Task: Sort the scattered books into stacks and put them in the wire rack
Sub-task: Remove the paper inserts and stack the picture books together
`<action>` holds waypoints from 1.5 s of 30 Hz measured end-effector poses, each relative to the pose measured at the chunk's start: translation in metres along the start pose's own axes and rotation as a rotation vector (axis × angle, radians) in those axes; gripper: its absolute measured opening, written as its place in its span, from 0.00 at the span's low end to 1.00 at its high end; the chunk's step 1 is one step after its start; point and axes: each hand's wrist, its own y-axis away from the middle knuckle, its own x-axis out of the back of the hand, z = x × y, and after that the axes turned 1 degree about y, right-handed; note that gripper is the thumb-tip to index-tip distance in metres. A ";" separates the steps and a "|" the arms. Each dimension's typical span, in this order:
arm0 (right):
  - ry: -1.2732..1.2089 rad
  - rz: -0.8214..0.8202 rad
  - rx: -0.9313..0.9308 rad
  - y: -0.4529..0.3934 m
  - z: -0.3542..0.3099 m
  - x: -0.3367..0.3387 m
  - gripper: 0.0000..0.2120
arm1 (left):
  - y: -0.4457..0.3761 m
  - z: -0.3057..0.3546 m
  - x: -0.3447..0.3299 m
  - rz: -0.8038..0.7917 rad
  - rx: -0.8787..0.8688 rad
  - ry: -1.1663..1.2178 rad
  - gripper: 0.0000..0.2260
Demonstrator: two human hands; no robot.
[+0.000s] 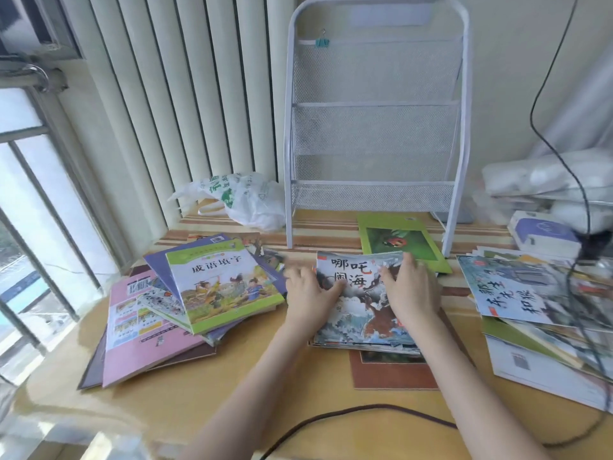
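Observation:
A stack of thin picture books [358,313] lies on the table in front of me, topped by a cover with waves and black characters. My left hand [306,293] holds the stack's left edge, thumb on the cover. My right hand [413,290] lies on the cover's upper right, fingers curled over the far edge. A loose pile with a green-bordered book [225,287] on top sits to the left, over a pink book [139,333]. Another messy pile [530,303] spreads at the right. The white wire rack [374,127] stands upright behind, its mesh pockets empty.
A green book with a ladybird picture [401,240] lies at the rack's foot. A plastic bag [245,200] sits left of the rack. A black cable [570,161] hangs over the right pile, and another [348,413] crosses the near table. White boxes and bags [544,207] crowd the far right.

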 end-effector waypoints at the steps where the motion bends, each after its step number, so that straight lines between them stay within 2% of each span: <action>1: 0.048 0.018 -0.007 0.001 0.000 -0.003 0.27 | 0.002 0.002 0.002 0.032 -0.032 0.008 0.23; 4: 0.081 0.024 0.001 0.004 -0.004 -0.007 0.31 | 0.005 0.004 0.016 0.082 -0.190 -0.060 0.24; 7: 0.027 0.066 0.058 0.004 -0.015 -0.005 0.30 | 0.007 0.000 0.041 0.209 -0.327 -0.298 0.23; 9: -0.085 0.140 0.137 0.006 -0.029 -0.002 0.26 | 0.005 -0.010 0.063 0.193 -0.266 -0.516 0.27; 11: -0.193 0.150 0.247 0.009 -0.052 -0.001 0.24 | 0.004 -0.027 0.082 0.042 -0.110 -0.659 0.33; 13: -0.258 0.060 0.364 0.014 -0.080 -0.004 0.22 | 0.007 -0.043 0.093 -0.076 0.030 -0.707 0.40; 16: -0.321 -0.081 0.480 0.022 -0.119 -0.013 0.20 | 0.013 -0.058 0.094 -0.133 0.036 -0.825 0.46; 20: -0.177 -0.344 0.485 0.032 -0.148 -0.038 0.24 | 0.015 -0.063 0.099 -0.105 -0.029 -0.878 0.39; 22: -0.169 -0.483 0.431 0.035 -0.155 -0.047 0.24 | 0.016 -0.062 0.104 -0.125 -0.033 -0.883 0.35; 24: -0.248 -0.499 0.383 0.038 -0.158 -0.048 0.23 | 0.017 -0.063 0.108 -0.124 -0.047 -0.877 0.33; 27: -0.528 -0.516 0.278 0.035 -0.163 -0.038 0.20 | 0.018 -0.060 0.111 -0.065 -0.075 -0.857 0.28; 30: -0.832 -0.538 0.110 0.026 -0.167 -0.028 0.18 | 0.022 -0.052 0.116 0.080 -0.172 -0.823 0.17; 32: -0.947 -0.531 0.049 0.021 -0.170 -0.024 0.23 | 0.024 -0.048 0.125 0.189 -0.199 -0.729 0.12; 34: -1.001 -0.582 0.021 0.020 -0.173 -0.023 0.36 | 0.024 -0.047 0.137 0.289 -0.209 -0.541 0.09; 35: -1.056 -0.619 -0.057 0.019 -0.175 -0.027 0.41 | 0.024 -0.047 0.144 0.335 -0.221 -0.429 0.09; 36: -1.135 -0.661 -0.170 0.019 -0.175 -0.029 0.43 | 0.024 -0.047 0.151 0.378 -0.228 -0.326 0.09; 38: -1.255 -0.737 -0.340 0.019 -0.173 -0.033 0.33 | 0.024 -0.045 0.166 0.454 -0.213 -0.194 0.10; 41: -1.379 -0.790 -0.462 0.022 -0.167 -0.037 0.16 | 0.019 -0.045 0.183 0.495 -0.165 -0.133 0.10; 45: -1.530 -0.769 -0.598 0.021 -0.171 -0.035 0.08 | 0.016 -0.049 0.184 0.466 -0.136 -0.133 0.10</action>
